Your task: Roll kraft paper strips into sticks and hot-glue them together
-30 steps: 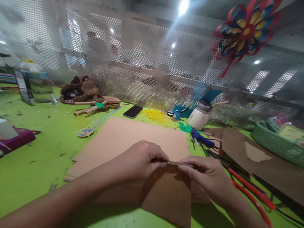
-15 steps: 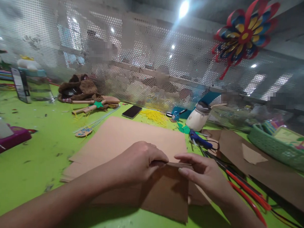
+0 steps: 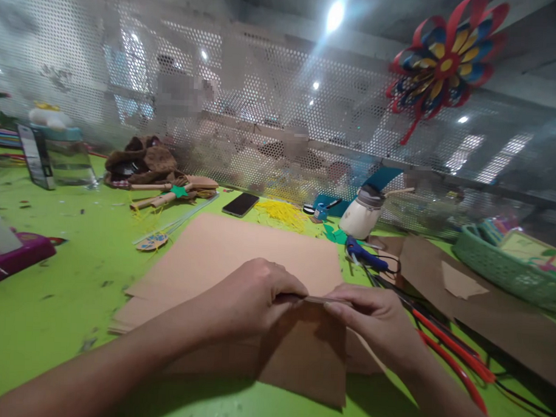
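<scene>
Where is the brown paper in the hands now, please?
In the head view, the brown paper is low, just right of centre, its upper edge held by the left hand and the right hand.

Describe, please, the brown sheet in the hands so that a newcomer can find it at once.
On the green table lies a stack of tan sheets. Over its near part, the left hand and right hand pinch the brown sheet. Unlike the flat stack, it slopes, and looks darker.
</scene>
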{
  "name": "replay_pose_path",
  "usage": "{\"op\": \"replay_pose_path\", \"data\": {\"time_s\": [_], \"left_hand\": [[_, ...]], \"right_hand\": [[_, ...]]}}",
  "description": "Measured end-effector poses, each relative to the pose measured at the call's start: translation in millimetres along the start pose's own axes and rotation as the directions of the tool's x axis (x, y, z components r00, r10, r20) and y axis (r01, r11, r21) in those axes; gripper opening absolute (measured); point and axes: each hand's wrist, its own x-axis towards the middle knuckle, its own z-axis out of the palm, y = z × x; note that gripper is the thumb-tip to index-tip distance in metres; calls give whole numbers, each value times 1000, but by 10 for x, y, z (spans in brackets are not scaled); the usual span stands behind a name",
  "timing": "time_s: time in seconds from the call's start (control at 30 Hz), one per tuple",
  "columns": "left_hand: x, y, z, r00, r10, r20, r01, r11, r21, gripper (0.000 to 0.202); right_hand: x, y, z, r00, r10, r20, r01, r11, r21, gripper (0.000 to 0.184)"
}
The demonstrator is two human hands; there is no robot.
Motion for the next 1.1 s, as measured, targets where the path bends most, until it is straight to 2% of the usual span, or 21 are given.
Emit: {"op": "replay_pose_path", "data": {"time_s": [0.33, 0.53, 0.67, 0.77, 0.97, 1.1], "left_hand": [[3, -3, -31, 998, -45, 39, 46, 999, -22, 21], [10, -33, 11, 995, -77, 71, 82, 993, -81, 22], [21, -13, 15, 992, -94, 83, 103, 988, -114, 23], [22, -27, -16, 983, -124, 135, 143, 979, -144, 25], [16, -122, -99, 958, -157, 239, 192, 973, -128, 23], [13, -122, -123, 948, -158, 275, 203, 969, -142, 20]], "right_hand": [[-12, -32, 34, 997, -74, -16, 74, 997, -22, 21], [0, -22, 68, 999, -42, -29, 39, 994, -99, 17], [-14, -9, 103, 1000, -13, -10, 12, 995, -102, 22], [-29, -5, 93, 1000, -18, 6, 18, 994, -109, 25], [-12, -10, 32, 994, 94, -48, -98, 991, -94, 30], [5, -16, 38, 981, 188, -40, -187, 982, 13, 32]]}}
